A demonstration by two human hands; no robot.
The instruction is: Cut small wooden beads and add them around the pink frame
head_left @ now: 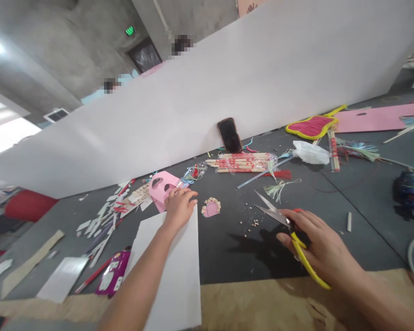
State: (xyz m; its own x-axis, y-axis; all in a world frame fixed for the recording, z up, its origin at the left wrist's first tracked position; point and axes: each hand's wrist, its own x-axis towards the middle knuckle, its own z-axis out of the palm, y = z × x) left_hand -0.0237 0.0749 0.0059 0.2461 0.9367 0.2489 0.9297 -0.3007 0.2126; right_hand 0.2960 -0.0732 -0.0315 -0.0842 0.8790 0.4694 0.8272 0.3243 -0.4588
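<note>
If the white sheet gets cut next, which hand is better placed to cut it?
Probably the right hand: it holds the yellow-handled scissors, blades parted. The left hand is at the far end of the white sheet, better placed to steady it.

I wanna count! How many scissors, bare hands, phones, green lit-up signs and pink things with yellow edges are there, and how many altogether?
Scissors: 1 pair
Bare hands: 2, the left hand and the right hand
Phone: 1
Green lit-up sign: 1
Pink thing with yellow edges: 1
Total: 6
</note>
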